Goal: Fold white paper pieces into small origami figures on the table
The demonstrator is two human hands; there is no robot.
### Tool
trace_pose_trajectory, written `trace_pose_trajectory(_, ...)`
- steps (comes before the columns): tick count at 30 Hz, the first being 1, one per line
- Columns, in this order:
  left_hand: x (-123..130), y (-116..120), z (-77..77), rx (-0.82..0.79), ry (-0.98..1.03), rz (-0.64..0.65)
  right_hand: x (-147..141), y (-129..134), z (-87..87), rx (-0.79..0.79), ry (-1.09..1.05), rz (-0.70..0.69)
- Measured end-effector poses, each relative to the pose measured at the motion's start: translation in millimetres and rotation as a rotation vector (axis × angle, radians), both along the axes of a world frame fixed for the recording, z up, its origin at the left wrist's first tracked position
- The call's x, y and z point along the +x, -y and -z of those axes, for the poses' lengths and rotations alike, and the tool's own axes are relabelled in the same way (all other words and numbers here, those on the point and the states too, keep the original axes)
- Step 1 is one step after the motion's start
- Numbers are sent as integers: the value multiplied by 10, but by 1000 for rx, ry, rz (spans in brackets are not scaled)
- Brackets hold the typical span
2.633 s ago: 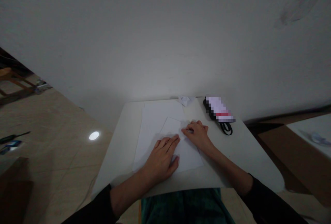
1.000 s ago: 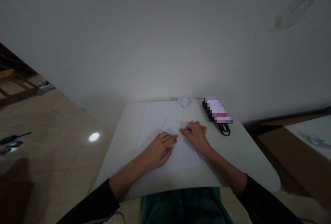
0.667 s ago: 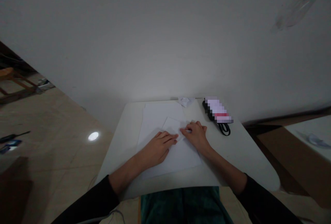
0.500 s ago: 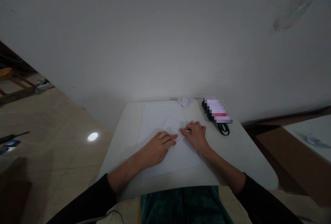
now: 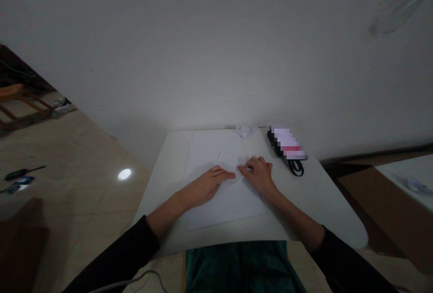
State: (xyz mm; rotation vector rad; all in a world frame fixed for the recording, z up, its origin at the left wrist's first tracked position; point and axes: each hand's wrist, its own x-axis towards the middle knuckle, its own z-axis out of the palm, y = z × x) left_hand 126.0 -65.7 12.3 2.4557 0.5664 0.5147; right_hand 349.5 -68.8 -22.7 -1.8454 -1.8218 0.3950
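Note:
A small piece of white paper (image 5: 229,160) lies on larger white sheets (image 5: 216,216) on the white table (image 5: 304,202). My left hand (image 5: 208,187) rests over the small paper's lower left part, its fingers pressed together and pointing right. Beside it, my right hand (image 5: 259,174) is closed, with its fingertips pinching the small paper's right edge. The two hands' fingertips are close but apart. What lies beneath my left fingers is hidden.
A crumpled white paper (image 5: 244,131) sits at the table's back edge. Right of it lies a blurred-out device (image 5: 287,143) with a black cable loop (image 5: 296,167). The wall (image 5: 216,58) rises behind the table. A cardboard box (image 5: 382,207) stands at the right.
My left hand's fingers have drawn together and flattened over the small paper. My right hand keeps its pinch. The whole view has shifted slightly.

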Motion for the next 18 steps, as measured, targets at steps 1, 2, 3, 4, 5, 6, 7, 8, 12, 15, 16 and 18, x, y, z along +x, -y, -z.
trace_pose_trajectory(1, 6, 7, 6, 30, -9, 19, 2, -3, 4, 3, 1, 0)
trace_pose_trajectory(2, 14, 11, 11, 65, -22, 33, 2, -4, 7, 5, 2, -1)
trace_pose_trajectory(3, 22, 13, 15, 100, -38, 39, 2, -4, 9, 8, 1, -3)
trace_pose_trajectory(4, 31, 13, 17, 134, -55, 34, 1, -2, 10, 12, 0, -3)
trace_pose_trajectory(5, 41, 10, 18, 167, -72, 25, -1, 1, 10, 17, -1, -3)
trace_pose_trajectory(6, 52, 5, 17, 198, -90, 18, -3, 5, 11, 23, -4, -3)
trace_pose_trajectory(7, 63, -1, 14, 225, -108, 14, -7, 9, 13, 29, -6, -2)
trace_pose_trajectory(8, 74, -7, 9, 248, -127, 13, -10, 11, 16, 35, -7, 0)
trace_pose_trajectory(12, 104, -24, -10, 288, -161, 33, -20, 4, 40, 58, 0, 7)
trace_pose_trajectory(15, 117, -17, -7, 233, -131, 47, -13, 23, 22, 122, 1, 27)
trace_pose_trajectory(16, 125, -16, -4, 205, -124, 50, -8, 52, 0, 166, 6, 43)
trace_pose_trajectory(18, 149, -22, -2, 156, -105, 45, 1, 157, -66, 282, 36, 61)
